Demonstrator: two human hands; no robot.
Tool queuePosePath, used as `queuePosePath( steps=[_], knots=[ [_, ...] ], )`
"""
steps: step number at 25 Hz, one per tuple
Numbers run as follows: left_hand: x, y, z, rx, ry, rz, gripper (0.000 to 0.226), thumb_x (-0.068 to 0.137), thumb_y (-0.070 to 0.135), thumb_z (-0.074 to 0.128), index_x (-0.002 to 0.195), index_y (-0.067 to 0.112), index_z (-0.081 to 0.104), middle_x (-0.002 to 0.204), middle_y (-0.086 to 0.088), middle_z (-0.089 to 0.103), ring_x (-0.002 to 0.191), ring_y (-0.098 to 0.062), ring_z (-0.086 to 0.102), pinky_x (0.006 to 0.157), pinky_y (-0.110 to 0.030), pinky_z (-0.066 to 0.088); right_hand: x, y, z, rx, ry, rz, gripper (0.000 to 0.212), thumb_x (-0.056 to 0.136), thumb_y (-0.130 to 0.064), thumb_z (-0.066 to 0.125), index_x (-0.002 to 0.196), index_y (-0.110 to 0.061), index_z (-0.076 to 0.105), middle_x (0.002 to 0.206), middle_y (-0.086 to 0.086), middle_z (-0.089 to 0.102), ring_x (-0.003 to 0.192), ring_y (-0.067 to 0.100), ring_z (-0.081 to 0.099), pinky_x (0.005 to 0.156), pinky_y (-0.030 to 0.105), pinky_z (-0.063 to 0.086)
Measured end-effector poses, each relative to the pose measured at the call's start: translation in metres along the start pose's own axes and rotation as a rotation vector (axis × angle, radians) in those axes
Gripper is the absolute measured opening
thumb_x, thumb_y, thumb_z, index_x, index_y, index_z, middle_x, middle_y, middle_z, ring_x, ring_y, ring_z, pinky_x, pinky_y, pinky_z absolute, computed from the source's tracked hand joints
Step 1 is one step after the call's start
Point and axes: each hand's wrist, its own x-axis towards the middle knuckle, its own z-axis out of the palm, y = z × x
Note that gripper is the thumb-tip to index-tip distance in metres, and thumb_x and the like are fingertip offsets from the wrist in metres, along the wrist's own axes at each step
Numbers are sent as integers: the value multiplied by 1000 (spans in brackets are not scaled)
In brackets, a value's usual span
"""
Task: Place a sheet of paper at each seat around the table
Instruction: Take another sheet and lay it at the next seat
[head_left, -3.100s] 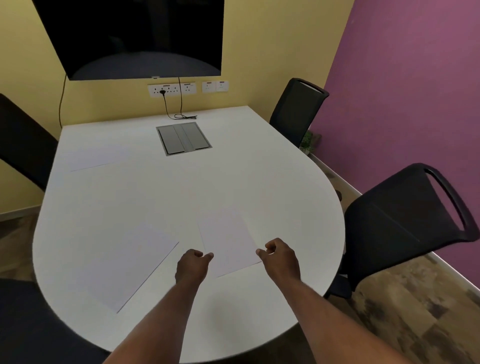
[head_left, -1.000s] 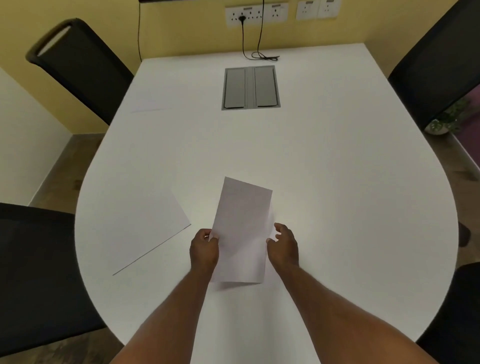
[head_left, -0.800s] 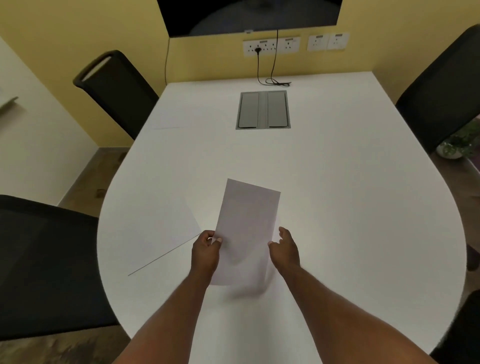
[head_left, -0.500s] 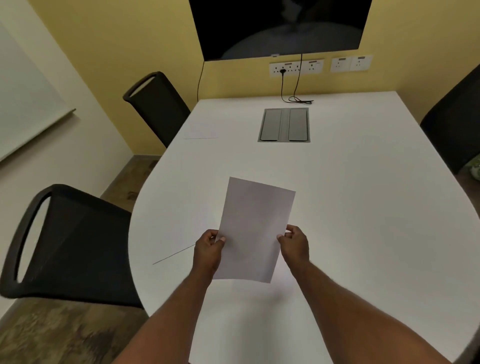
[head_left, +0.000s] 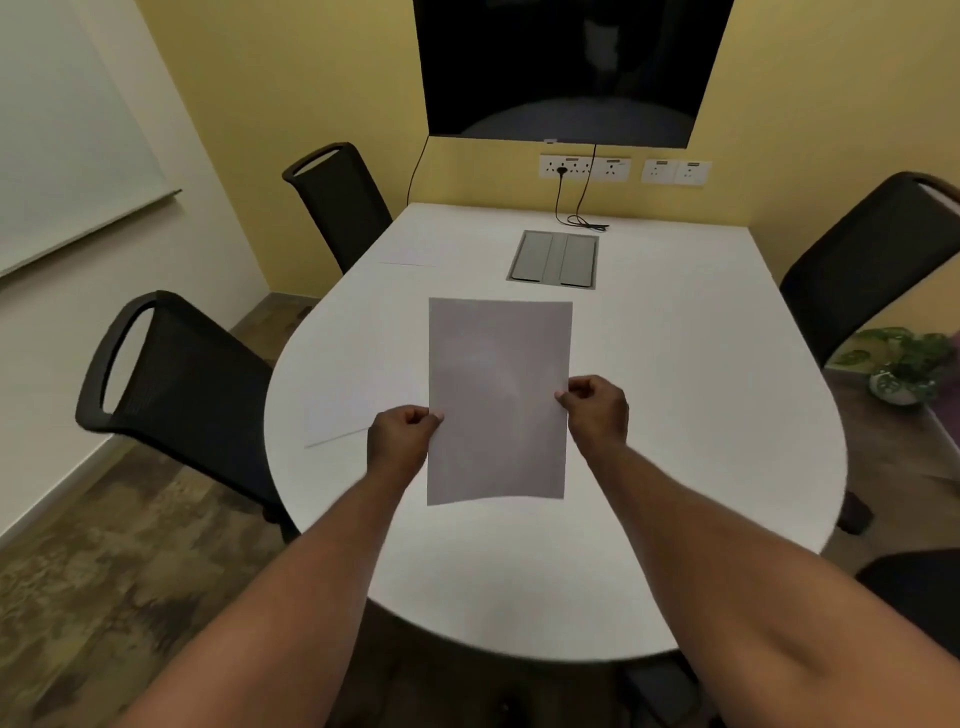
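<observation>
Holding the sheet (head_left: 498, 400) above the table (head_left: 675, 415), your left hand (head_left: 402, 434) and right hand (head_left: 597, 410) have fingers pinched on its side edges. Left seats have paper; carry it to a right chair (head_left: 862, 260).

three sheets of paper (head_left: 498, 400), four chairs (head_left: 182, 379), one table (head_left: 675, 415)

White table (head_left: 675, 415) — 2 sheets (head_left: 343, 410) lying flat, a grey hatch (head_left: 554, 258), a cable (head_left: 584, 222).
</observation>
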Motion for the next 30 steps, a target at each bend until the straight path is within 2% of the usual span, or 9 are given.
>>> queuePosePath(
  steps=[5, 10, 15, 20, 25, 30],
  knots=[
    [-71, 24, 4, -45, -50, 37, 15, 83, 26, 76, 80, 11, 77, 79, -3, 75, 70, -18, 66, 75, -30, 52, -42, -26, -75, 25, 32, -72, 13, 79, -14, 80, 81, -24, 71, 77, -11, 71, 75, 10, 68, 68, 20, 50],
    [-119, 50, 25, -105, -80, 48, 15, 82, 28, 77, 77, 14, 75, 81, -2, 76, 69, -18, 67, 76, -31, 53, -58, -36, -142, 37, 59, -99, 17, 76, -16, 84, 88, -20, 73, 76, -11, 69, 72, 5, 65, 63, 14, 45],
    [-145, 65, 56, -103, -70, 42, 15, 82, 29, 77, 72, 20, 72, 84, 2, 76, 73, -20, 70, 76, -30, 54, -49, -33, -199, 15, 47, -120, 21, 73, -16, 86, 90, -19, 73, 79, -5, 71, 79, 14, 68, 74, 23, 51],
    [-184, 79, 128, -63, -82, 31, 17, 81, 31, 78, 69, 22, 72, 81, 3, 76, 69, -18, 69, 74, -28, 53, -13, -2, -276, -13, -10, -126, 21, 74, -15, 86, 90, -18, 73, 83, -2, 71, 82, 16, 69, 78, 26, 54],
    [-225, 94, 203, -73, 7, -26, 17, 80, 31, 79, 72, 17, 73, 83, -2, 77, 68, -18, 69, 69, -26, 53, 25, 28, -334, -34, -136, -147, 22, 74, -16, 86, 89, -19, 71, 83, -4, 70, 79, 11, 67, 69, 20, 49],
    [-262, 107, 252, -89, 122, -100, 17, 80, 28, 80, 69, 17, 73, 83, -5, 77, 74, -26, 73, 80, -36, 57, 65, 46, -371, -69, -242, -166, 25, 74, -16, 87, 94, -16, 72, 83, -4, 69, 78, 9, 66, 66, 18, 46]
  ],
)
